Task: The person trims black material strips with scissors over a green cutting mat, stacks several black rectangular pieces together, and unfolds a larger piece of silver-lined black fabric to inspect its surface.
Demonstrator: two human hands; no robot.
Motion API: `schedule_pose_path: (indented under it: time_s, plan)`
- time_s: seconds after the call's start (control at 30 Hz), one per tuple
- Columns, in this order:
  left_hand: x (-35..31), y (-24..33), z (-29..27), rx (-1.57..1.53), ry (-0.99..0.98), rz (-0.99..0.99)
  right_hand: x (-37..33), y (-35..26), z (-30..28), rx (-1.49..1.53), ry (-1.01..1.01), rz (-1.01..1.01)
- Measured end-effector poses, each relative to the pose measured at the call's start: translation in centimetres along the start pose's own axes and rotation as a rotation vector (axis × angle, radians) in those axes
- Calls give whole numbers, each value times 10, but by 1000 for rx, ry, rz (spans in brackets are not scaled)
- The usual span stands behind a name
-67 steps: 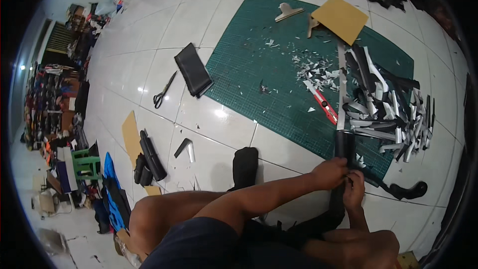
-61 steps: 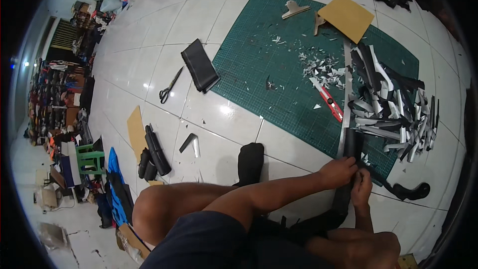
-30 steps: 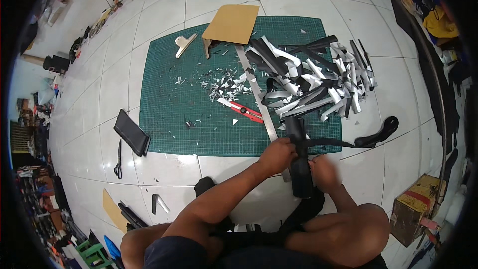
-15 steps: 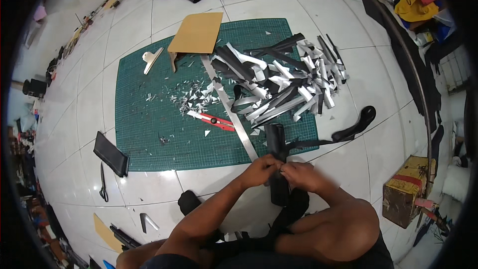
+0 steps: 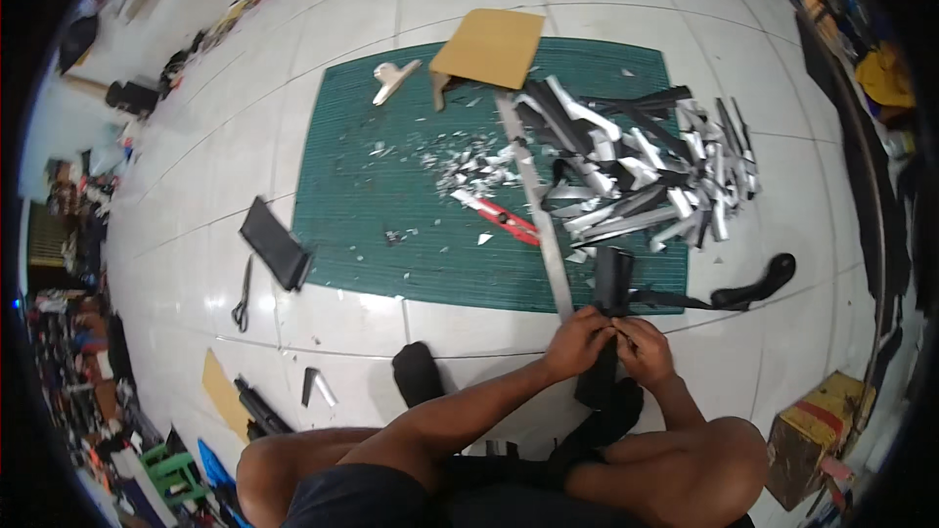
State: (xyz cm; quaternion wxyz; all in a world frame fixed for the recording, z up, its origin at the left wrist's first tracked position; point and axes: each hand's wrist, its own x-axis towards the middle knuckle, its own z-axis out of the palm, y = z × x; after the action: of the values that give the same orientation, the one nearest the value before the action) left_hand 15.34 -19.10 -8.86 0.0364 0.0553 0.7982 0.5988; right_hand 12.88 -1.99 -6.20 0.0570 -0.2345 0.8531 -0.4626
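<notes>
- Left hand [image 5: 579,340] grasps the black bundle [image 5: 613,279] around its middle!
- Right hand [image 5: 646,352] is right there beside it, fingers curled in; what they pinch, I can't tell.
- The bundle straddles the near edge of the green cutting mat [image 5: 362,205], close to the near right corner.
- Black-and-white strips [image 5: 636,161] spill over the right edge, beside the metal ruler [image 5: 544,205].
</notes>
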Motion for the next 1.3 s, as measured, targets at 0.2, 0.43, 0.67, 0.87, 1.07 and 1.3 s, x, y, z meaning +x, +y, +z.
schedule_pose_path:
  time_s: [0.2, 0.43, 0.67, 0.87, 1.07, 1.3]
  plan:
    - [1, 9, -1, 335, -97, 114, -7, 2, -1, -192, -35, -129]
    - [-2, 14, 9, 596, -91, 163, -10, -13, -5, -358, -114, 171]
    - [14, 3, 3, -53, -99, 7, -26, -1, 3, -43, -12, 305]
    - [22, 6, -8, 29, -284, -26, -19, -5, -5, -277, -10, 11]
    - [32, -3, -18, 92, -377, 17, -33, 5, -23, -150, -35, 265]
    - [24, -19, 9, -164, -244, 132, -23, -4, -3, -53, 74, 151]
